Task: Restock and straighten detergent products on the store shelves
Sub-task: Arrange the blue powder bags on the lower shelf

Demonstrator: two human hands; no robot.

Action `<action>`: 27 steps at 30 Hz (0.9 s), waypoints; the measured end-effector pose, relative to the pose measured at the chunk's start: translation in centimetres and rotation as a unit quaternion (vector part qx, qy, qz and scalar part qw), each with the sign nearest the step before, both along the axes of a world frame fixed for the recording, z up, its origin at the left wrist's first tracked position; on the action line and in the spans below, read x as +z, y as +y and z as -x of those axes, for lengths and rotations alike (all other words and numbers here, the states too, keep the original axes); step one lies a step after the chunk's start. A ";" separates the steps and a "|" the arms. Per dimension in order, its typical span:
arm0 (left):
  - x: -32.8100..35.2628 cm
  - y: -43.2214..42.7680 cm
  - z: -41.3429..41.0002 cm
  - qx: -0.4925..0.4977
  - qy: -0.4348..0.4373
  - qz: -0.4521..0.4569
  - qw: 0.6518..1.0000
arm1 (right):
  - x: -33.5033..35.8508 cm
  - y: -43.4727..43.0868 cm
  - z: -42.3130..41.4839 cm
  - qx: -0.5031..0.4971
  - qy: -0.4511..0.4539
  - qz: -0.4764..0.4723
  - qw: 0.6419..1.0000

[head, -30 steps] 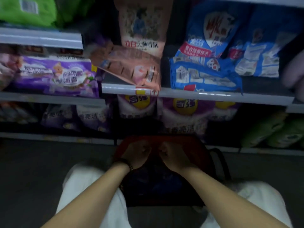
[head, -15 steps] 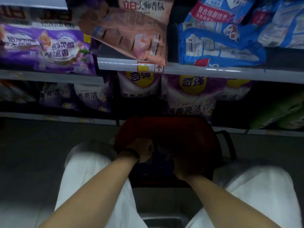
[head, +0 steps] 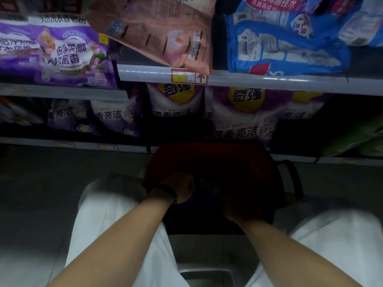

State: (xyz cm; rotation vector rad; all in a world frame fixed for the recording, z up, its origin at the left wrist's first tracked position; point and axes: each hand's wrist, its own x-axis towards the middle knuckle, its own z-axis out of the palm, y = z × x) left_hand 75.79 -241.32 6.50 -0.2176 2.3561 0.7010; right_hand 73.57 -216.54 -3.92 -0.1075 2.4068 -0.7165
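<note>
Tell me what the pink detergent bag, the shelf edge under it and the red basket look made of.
Pink detergent bag: soft plastic film with a slight sheen; it creases and sags over the edge. Shelf edge: smooth, glossy grey strip catching light, painted metal or plastic, unclear which. Red basket: probably rigid moulded plastic, though too dark to be sure.

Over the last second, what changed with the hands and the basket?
Both hands dropped into the red basket: left hand at the near rim, right hand deeper in shadow; what it holds cannot be told. The view tilted down. Shelf bags stayed put.
</note>
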 end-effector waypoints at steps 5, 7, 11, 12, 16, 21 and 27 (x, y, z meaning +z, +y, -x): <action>0.7 0.0 -0.4 -0.006 -0.004 -0.011 1.000 | 5.9 -1.6 -0.6 0.029 -0.026 -0.053 0.998; 1.0 -0.2 -0.8 -0.010 -0.001 -0.009 1.000 | 6.8 -1.9 -0.3 0.109 0.004 -0.081 0.991; 2.6 -0.2 -1.7 -0.017 0.009 0.000 1.000 | 10.0 -3.2 0.9 0.130 0.078 -0.073 0.986; 3.2 0.0 -1.9 -0.024 -0.005 0.000 1.000 | 11.3 -3.4 1.2 0.126 0.097 -0.072 0.985; 4.2 1.3 -2.7 -0.025 -0.023 -0.040 0.999 | 16.3 -3.2 2.3 0.130 0.126 -0.065 0.981; 7.5 7.5 -4.7 0.112 0.006 -0.198 0.974 | 23.7 -3.0 2.5 0.150 0.167 -0.085 0.971; 9.8 13.5 -5.7 0.265 0.011 -0.308 0.914 | 32.8 -3.6 -0.3 0.127 0.358 -0.021 0.925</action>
